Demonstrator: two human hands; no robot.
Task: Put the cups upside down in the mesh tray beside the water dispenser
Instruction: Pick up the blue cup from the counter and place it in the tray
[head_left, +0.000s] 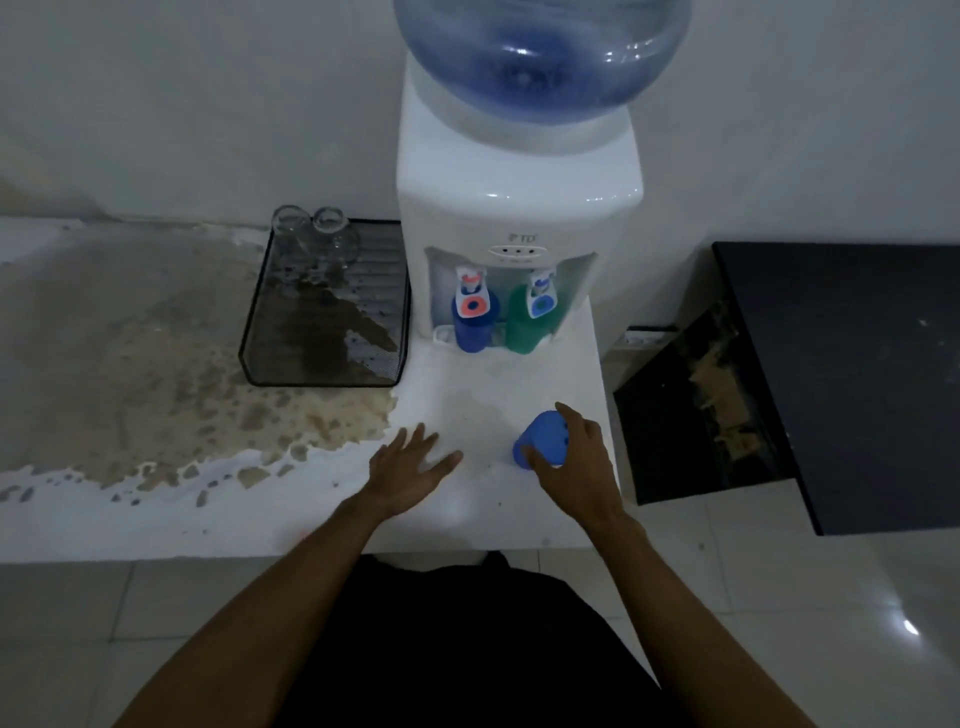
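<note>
A black mesh tray sits on the counter left of the white water dispenser. Two clear glasses stand upside down at the tray's far end. Under the dispenser's taps stand a blue cup and a green cup. Near the counter's front right, my right hand is closed around another blue cup, which is tilted. My left hand rests flat on the counter with fingers spread, holding nothing.
The white counter has a large brown worn patch on its left part. A black table stands to the right, across a gap. Tiled floor lies below the counter's front edge.
</note>
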